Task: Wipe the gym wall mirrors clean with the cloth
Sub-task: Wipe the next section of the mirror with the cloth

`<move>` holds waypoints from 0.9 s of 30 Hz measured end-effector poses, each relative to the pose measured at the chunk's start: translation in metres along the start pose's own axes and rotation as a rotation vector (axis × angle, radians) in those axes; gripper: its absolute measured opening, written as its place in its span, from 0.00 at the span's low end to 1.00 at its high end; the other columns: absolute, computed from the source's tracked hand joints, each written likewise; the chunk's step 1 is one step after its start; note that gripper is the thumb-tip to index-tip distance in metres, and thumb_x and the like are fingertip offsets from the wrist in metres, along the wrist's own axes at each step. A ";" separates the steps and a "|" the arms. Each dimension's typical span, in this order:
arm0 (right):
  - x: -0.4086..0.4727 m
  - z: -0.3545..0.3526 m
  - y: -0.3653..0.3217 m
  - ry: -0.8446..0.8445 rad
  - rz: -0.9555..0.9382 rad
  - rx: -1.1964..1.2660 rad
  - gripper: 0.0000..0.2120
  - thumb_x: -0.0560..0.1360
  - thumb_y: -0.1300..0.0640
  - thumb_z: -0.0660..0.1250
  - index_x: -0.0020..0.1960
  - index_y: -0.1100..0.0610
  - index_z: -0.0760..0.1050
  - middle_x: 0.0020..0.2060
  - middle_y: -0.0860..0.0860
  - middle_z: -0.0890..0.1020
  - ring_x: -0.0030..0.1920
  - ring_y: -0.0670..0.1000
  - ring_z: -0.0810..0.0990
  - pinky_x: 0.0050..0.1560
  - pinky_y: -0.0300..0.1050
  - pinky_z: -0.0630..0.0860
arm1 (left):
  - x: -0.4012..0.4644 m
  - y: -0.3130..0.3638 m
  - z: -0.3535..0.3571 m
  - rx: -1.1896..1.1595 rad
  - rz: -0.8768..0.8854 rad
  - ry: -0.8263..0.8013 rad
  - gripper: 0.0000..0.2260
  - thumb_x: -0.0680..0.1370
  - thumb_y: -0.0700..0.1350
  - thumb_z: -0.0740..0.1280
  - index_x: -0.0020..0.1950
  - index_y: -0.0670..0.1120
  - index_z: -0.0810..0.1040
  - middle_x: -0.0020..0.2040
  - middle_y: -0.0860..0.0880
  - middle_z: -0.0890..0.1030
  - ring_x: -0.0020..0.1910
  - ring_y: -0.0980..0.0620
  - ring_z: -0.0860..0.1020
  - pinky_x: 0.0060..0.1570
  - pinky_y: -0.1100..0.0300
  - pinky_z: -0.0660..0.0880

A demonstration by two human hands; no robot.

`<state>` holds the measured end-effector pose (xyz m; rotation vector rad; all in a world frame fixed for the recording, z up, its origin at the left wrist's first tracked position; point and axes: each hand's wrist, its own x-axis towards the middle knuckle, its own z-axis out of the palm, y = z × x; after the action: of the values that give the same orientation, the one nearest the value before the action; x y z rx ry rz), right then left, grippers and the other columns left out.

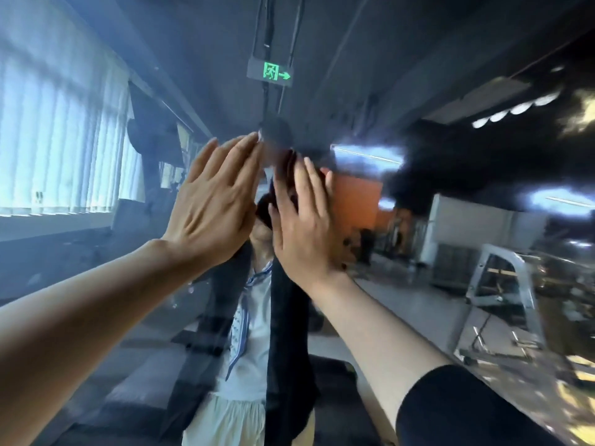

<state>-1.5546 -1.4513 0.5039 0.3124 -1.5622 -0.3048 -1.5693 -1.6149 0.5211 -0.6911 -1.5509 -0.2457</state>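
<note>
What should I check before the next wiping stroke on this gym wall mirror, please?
1. Left hand flat against the large glass wall mirror, fingers straight: ok.
2. Right hand pressing the dark bunched fabric cloth to the glass: ok, though only an edge of the cloth shows between the hands.
3. Cloth spread flat under the right palm: cannot tell, hidden by the hand.
4. Glass left of the thin vertical panel seam free of haze: not ok, it looks cloudy.
5. Glass right of the seam free of haze: ok, its reflections look clearer.
</note>
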 end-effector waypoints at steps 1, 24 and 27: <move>-0.009 -0.007 0.009 -0.050 -0.089 0.023 0.21 0.84 0.56 0.56 0.74 0.62 0.70 0.73 0.66 0.69 0.76 0.63 0.65 0.77 0.63 0.57 | 0.003 0.002 0.002 0.007 -0.012 -0.016 0.29 0.76 0.43 0.58 0.77 0.35 0.63 0.76 0.37 0.66 0.74 0.40 0.64 0.75 0.48 0.50; 0.036 -0.019 0.076 -0.017 -0.181 -0.055 0.22 0.83 0.54 0.56 0.73 0.61 0.72 0.72 0.64 0.71 0.74 0.62 0.68 0.76 0.62 0.60 | 0.070 0.006 0.004 -0.037 -0.061 0.186 0.09 0.77 0.41 0.63 0.53 0.40 0.78 0.52 0.41 0.79 0.49 0.38 0.77 0.65 0.42 0.68; 0.016 -0.046 0.145 0.136 0.208 -0.194 0.22 0.84 0.51 0.53 0.72 0.60 0.74 0.71 0.64 0.73 0.71 0.64 0.70 0.73 0.63 0.65 | 0.087 0.006 0.009 -0.003 0.005 0.151 0.16 0.73 0.41 0.68 0.59 0.38 0.79 0.61 0.41 0.79 0.57 0.39 0.77 0.67 0.41 0.69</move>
<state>-1.5103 -1.3234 0.5747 0.0187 -1.4054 -0.2644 -1.5700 -1.5814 0.6019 -0.6634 -1.4047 -0.2905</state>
